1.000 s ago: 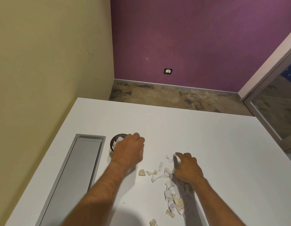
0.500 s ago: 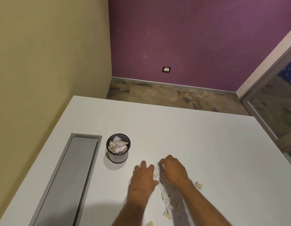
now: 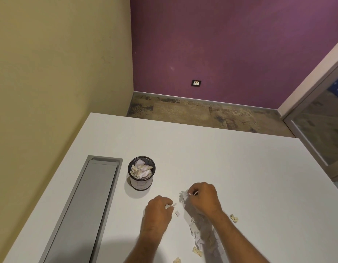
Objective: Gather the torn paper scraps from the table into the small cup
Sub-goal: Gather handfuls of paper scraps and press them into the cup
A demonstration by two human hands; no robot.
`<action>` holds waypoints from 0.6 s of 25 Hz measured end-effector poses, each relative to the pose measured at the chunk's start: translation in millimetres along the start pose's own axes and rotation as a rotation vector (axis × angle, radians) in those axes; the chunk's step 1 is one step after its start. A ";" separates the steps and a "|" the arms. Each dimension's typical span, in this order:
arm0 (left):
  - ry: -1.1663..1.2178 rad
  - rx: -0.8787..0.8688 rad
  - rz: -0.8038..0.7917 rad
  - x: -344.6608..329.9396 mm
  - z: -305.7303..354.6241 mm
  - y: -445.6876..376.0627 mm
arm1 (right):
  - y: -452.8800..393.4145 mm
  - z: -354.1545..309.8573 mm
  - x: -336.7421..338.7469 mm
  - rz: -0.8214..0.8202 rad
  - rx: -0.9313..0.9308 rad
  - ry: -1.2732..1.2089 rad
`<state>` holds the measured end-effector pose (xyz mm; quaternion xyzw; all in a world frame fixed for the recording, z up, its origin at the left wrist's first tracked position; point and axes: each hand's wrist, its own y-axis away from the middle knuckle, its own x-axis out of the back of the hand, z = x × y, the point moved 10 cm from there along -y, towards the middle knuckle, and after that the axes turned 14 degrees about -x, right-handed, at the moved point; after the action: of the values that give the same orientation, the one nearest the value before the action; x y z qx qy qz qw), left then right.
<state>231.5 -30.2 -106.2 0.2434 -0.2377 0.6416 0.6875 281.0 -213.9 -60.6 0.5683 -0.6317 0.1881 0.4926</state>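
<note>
A small dark mesh cup point(image 3: 141, 173) stands upright on the white table point(image 3: 221, 158), filled with crumpled white and cream paper. Torn paper scraps point(image 3: 197, 232) lie in a strip under and beside my right forearm; one small scrap point(image 3: 177, 213) lies between my hands and a cream one point(image 3: 234, 218) to the right of my arm. My left hand point(image 3: 158, 210) is closed on a few scraps, right of and below the cup. My right hand point(image 3: 204, 197) pinches scraps at the top of the strip.
A long grey metal cable tray lid point(image 3: 84, 209) is set into the table left of the cup. A yellow wall runs along the left, a purple wall with a socket point(image 3: 196, 83) at the back. A glass door frame point(image 3: 316, 130) is at the right.
My left hand came away from the cup to the scraps and closed on some. My right hand swept scraps together and now pinches some. The view shifted slightly.
</note>
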 end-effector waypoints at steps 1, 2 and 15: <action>0.030 -0.005 0.028 7.2 0.3 2.7 | -0.7 -5.4 7.8 0.006 0.001 -0.068; 0.053 -0.023 0.055 14.8 2.6 4.9 | -0.3 -12.9 15.6 0.008 0.007 -0.134; 0.052 -0.158 0.459 173.3 29.6 -16.0 | 15.6 -187.4 4.3 -0.070 0.368 -0.044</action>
<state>258.2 82.8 26.9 0.1117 -0.3185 0.7664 0.5466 344.0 -62.3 31.1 0.6742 -0.5772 0.2709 0.3726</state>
